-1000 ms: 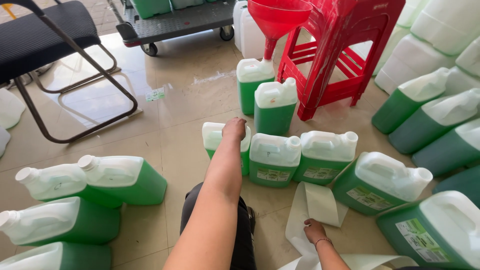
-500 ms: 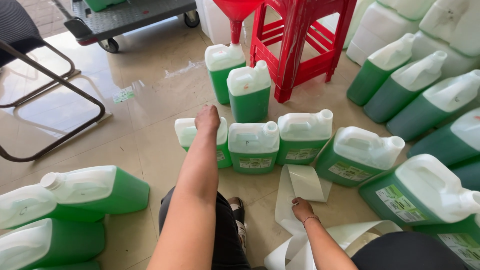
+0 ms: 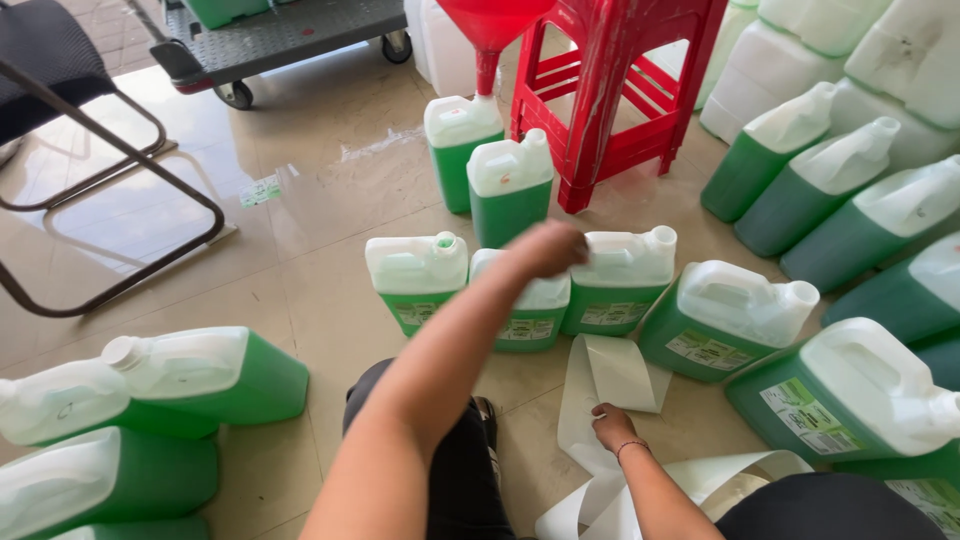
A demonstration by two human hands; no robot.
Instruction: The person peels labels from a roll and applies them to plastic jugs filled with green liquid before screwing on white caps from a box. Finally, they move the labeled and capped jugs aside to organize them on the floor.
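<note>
Far left there's a bunch of green jugs lying on their sides on the tiled floor, with a black metal-framed chair behind them and a wheeled cart up top. Moving in, three upright jugs stand in a row: the left jug, the middle jug and the right jug, all with labels on the front. The left hand is stretched out across the top of the middle jug, fingers curled down over it; can't really tell if it's actually gripping anything since the hand covers that spot. Behind the row, a red funnel sits in the neck of another jug, right beside a red plastic stool. Lower down, the right hand rests with fingers pressed flat on a white strip of label backing paper that runs along the floor just in front of the row. Over on the right, more green jugs lean tilted, and white jugs are stacked behind.
</note>
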